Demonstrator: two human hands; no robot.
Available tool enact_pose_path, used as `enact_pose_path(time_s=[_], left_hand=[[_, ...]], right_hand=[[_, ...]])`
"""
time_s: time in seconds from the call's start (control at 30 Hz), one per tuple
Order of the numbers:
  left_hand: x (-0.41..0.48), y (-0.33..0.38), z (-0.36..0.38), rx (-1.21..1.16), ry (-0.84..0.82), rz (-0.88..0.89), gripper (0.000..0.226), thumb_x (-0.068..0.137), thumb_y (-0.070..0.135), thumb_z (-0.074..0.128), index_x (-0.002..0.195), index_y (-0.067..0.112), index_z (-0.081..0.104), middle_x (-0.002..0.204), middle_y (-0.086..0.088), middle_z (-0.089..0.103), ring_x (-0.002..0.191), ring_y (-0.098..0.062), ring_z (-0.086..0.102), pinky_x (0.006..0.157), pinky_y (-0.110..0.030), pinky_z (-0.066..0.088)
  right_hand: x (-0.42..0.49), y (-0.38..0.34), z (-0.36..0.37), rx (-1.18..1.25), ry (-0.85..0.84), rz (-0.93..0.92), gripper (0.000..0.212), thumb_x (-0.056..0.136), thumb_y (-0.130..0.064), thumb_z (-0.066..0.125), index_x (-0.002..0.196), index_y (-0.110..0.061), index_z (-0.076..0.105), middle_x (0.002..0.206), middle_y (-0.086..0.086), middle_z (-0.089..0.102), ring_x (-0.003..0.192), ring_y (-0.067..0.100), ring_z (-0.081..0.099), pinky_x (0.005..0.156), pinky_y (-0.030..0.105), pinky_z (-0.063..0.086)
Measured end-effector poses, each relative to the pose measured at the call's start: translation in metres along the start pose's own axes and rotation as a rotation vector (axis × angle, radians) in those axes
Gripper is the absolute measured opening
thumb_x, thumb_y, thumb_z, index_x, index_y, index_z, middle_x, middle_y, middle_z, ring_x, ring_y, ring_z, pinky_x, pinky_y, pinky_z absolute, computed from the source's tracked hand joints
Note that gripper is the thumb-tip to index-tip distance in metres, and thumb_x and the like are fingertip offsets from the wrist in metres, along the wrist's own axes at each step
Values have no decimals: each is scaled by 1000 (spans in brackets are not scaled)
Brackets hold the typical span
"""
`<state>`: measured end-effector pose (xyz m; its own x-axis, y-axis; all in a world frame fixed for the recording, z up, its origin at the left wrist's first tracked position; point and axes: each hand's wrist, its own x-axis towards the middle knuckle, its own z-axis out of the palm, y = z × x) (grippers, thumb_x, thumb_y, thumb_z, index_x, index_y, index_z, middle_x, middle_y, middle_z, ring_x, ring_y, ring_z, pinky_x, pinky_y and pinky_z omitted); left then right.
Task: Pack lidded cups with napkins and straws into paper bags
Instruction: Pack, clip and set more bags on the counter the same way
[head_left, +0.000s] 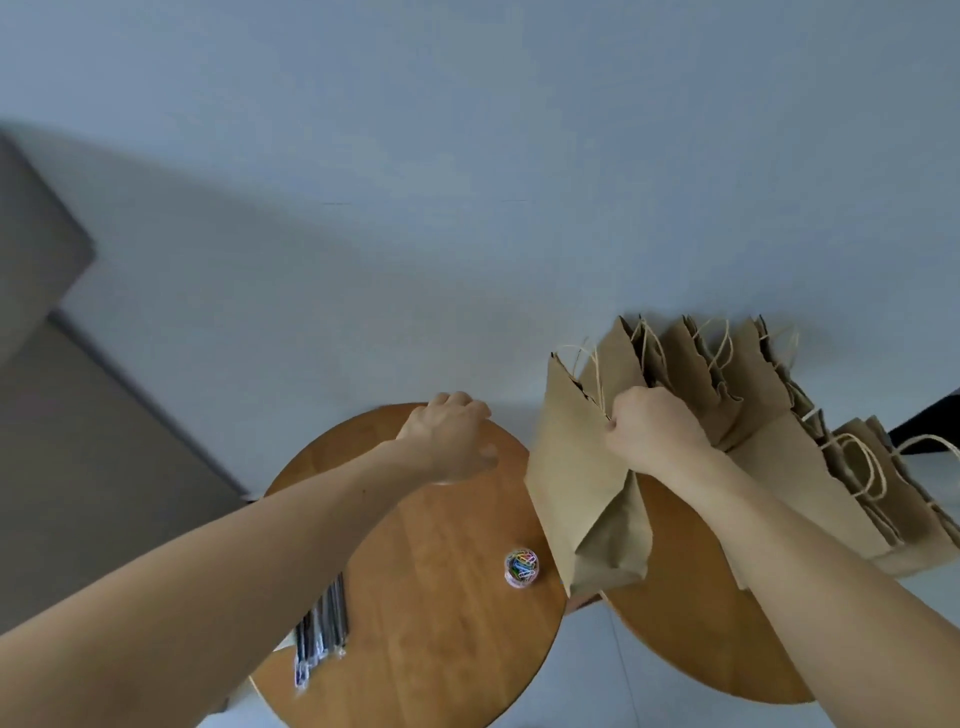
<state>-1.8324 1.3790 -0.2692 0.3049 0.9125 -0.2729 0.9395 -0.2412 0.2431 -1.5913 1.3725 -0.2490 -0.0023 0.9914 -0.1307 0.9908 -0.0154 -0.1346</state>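
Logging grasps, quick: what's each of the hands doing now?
Left hand: fingers curled above the wooden table; whether it holds anything cannot be told.
Right hand: grips the top edge of a brown paper bag.

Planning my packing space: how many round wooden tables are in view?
2. The left table holds straws and a paper-clip jar; the right table lies under the paper bags. None seems hidden.
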Motion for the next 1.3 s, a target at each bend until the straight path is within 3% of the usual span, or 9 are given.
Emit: enact_pose_path(time_s=[0.3,0.5,0.7,0.8,0.93,1.0,1.13,1.23,1.3], left_hand=[[-40,-122,-8,-51,44,-146,63,88,45,53,145,21,39,142,-5,45,130,-26,40,102,-44,40],[-65,-184,7,-119,-7,-189,56,87,43,54,136,17,48,136,-7,48,127,-29,42,100,-43,42],[-74,-203,30,-113,-102,-175,50,90,42,54,128,12,50,131,-10,49,125,-31,43,101,-44,42],[-73,-199,42,-108,-144,-161,47,89,42,53,126,12,50,126,-10,50,120,-31,45,99,-43,42],[-66,-185,55,-107,-187,-165,60,87,47,55,138,16,44,131,-7,49,124,-29,44,100,-46,44],[-62,-177,62,-94,-204,-184,68,84,53,57,141,19,42,135,-5,48,125,-27,43,101,-47,43],[-50,-159,75,-43,-222,-249,76,80,68,54,138,19,44,134,-3,53,121,-25,48,101,-45,42],[-40,-144,82,-87,-208,-355,73,81,72,49,131,18,48,123,-3,58,111,-24,54,93,-42,48],[-33,-137,85,-107,-199,-421,66,84,68,50,127,18,49,116,-3,61,104,-23,58,87,-40,51]], right_hand=[[26,-148,39,41,-39,-68,29,79,-7,53,55,-13,38,51,1,38,45,17,35,40,25,21],[25,-210,97,5,-69,-153,29,91,-11,50,64,-17,42,60,-2,44,59,21,52,50,27,37],[-2,-229,150,85,-173,-70,18,92,-17,45,75,-14,48,71,1,56,71,24,62,55,29,42],[-14,-220,165,140,-246,-97,24,92,-33,48,79,-14,54,78,2,64,74,22,65,61,33,52],[-11,-201,164,175,-361,-150,51,80,-76,43,73,-26,54,67,-6,62,61,9,59,56,30,48],[-3,-190,162,205,-362,-152,57,80,-81,41,81,-27,58,69,-7,65,64,8,62,60,29,52],[10,-180,162,244,-389,-191,48,85,-71,49,103,-27,61,86,-11,65,79,11,63,65,28,51],[16,-181,165,352,-400,-179,27,92,-52,52,94,-26,58,84,-7,65,76,14,62,65,31,51],[19,-181,168,432,-436,-164,12,92,-39,55,88,-28,53,79,-7,62,69,11,58,55,24,43]])
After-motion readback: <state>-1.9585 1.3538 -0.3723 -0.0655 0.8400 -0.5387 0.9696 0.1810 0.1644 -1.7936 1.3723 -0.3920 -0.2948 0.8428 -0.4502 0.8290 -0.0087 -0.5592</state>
